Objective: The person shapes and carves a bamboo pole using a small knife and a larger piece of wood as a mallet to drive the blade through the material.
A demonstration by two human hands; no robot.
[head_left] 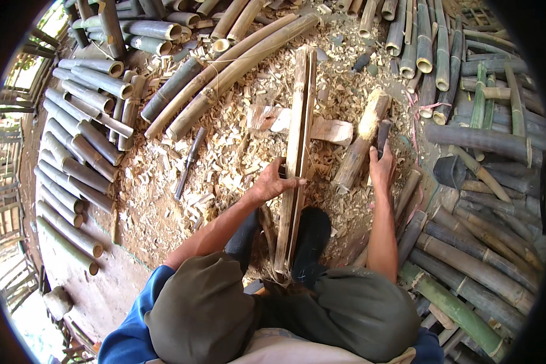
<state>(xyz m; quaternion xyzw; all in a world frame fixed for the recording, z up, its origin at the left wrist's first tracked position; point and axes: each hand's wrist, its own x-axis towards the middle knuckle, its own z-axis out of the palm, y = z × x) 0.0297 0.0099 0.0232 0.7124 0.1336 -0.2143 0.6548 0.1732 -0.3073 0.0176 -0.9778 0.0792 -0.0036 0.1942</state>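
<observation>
A long, pale length of wood (293, 127) with a dark lengthwise slot stands between my knees and runs away from me. My left hand (279, 183) grips its near half, thumb across the top. Under its far half lies a short flat wooden block (332, 130). To the right, my right hand (382, 167) is closed round a tool with a dark handle (383, 134); the rest of that tool is hidden. Just left of this hand, a thick round log (353, 159) with a frayed pale end lies on the shavings. A chisel (190, 162) lies to the left.
Wood chips (224, 164) cover the ground. Cut bamboo lengths (82, 142) lie in rows at the left, and more bamboo (479, 261) is stacked at the right. Two long curved poles (242, 70) lie at the far left. A dark container (450, 171) sits among the right-hand bamboo.
</observation>
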